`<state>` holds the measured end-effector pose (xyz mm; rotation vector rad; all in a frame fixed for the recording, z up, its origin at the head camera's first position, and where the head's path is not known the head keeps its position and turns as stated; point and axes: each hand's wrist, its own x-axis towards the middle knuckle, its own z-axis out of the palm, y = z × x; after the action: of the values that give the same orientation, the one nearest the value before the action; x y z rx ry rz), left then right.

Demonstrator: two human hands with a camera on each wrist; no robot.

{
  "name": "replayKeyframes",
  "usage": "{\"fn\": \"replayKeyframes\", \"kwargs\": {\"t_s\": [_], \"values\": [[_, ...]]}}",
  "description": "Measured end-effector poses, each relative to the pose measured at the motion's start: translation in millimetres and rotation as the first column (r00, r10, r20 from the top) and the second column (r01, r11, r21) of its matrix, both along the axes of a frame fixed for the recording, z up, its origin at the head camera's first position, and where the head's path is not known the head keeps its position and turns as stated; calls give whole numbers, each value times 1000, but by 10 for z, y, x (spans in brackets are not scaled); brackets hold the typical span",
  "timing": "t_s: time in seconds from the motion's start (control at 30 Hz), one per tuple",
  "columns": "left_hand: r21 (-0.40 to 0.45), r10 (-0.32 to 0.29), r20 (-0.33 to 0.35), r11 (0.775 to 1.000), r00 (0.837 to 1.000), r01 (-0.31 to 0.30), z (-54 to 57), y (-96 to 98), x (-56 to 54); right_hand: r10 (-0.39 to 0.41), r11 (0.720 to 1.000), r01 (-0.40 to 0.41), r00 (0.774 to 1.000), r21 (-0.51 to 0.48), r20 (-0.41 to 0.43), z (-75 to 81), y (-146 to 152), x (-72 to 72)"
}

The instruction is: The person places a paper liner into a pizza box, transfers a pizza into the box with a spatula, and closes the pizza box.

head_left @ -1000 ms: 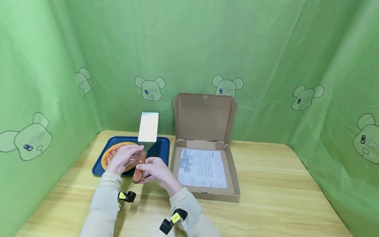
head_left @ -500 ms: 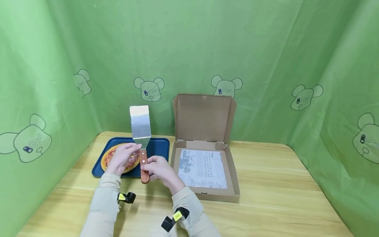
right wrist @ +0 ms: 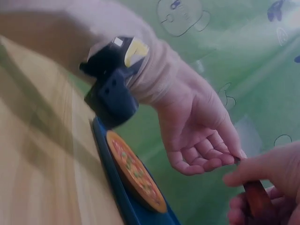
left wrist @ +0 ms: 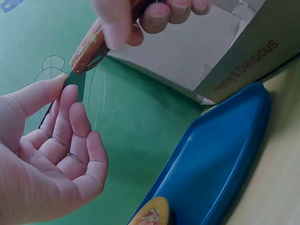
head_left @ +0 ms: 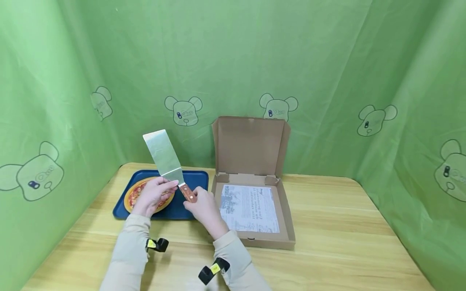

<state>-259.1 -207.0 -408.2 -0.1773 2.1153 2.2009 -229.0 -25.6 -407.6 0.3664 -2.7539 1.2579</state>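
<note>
Held up above the tray is a spatula (head_left: 165,155) with a broad metal blade and a riveted wooden handle. My right hand (head_left: 204,208) grips the wooden handle (left wrist: 89,47), fingers curled round it. At the neck, where blade meets handle, my left hand (head_left: 154,196) pinches the metal between thumb and fingertips; its other fingers curl loosely in the left wrist view. The blade points up and to the left. Below the left hand, a round pizza (right wrist: 136,171) lies on the left side of a blue tray (head_left: 185,210), partly covered by that hand.
An open cardboard pizza box (head_left: 287,214) stands right of the tray, lid raised at the back, with a printed paper sheet (head_left: 249,208) inside. A green curtain (head_left: 233,60) surrounds the wooden table (head_left: 338,226).
The spatula has turned so its blade swings left and its handle end swings right. My right hand has shifted slightly up and right, its grip moving over the handle.
</note>
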Motion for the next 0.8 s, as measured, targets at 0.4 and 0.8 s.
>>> {"fn": "replayKeyframes", "kwargs": {"t_s": [0.4, 0.8], "values": [[125, -81, 24, 989, 996, 78, -101, 259, -27, -152, 923, 238, 947, 304, -282, 38, 73, 22], [181, -50, 67, 983, 996, 37, -183, 454, -55, -194, 914, 266, 950, 305, -247, 30, 177, -65]]}}
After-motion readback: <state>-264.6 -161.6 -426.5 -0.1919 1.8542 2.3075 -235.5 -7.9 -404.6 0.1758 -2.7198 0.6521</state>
